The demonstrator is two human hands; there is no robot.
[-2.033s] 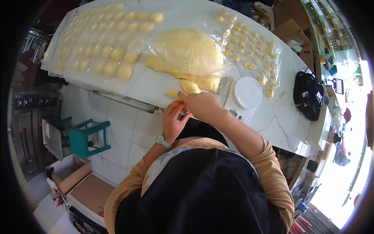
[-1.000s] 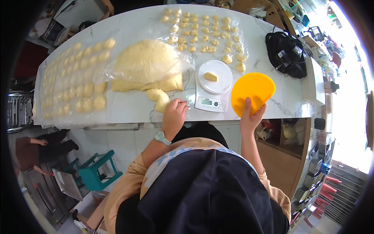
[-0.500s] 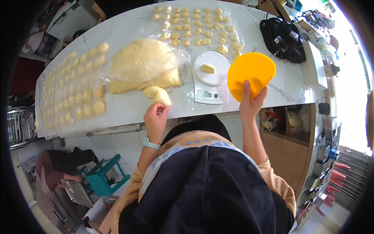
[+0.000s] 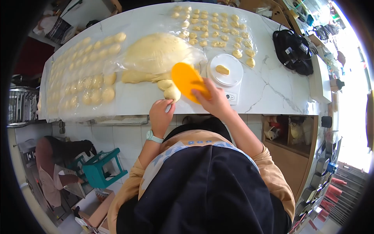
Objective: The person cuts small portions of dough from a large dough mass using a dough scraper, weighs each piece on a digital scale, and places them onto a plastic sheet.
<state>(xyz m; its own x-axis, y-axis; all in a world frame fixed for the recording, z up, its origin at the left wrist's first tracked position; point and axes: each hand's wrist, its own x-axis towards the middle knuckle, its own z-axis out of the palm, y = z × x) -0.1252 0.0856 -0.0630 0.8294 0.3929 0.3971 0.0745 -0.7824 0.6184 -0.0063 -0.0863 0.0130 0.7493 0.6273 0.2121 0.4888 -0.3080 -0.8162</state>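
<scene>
Near the table's (image 4: pixel 265 99) front edge, my left grip (image 4: pixel 159 113) pinched the dough's (image 4: pixel 172 93) near end; my right grip (image 4: pixel 214 99) held the scraper (image 4: pixel 184 79). I judged the dough soft, stretchy, best held lightly there.

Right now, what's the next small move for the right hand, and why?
Probably bring the yellow scraper down on the dough piece to cut a bit off its near end: the left hand pinches that end, and the right hand holds the scraper just beside it. A small lump sits on the scale; its display is hidden.
</scene>
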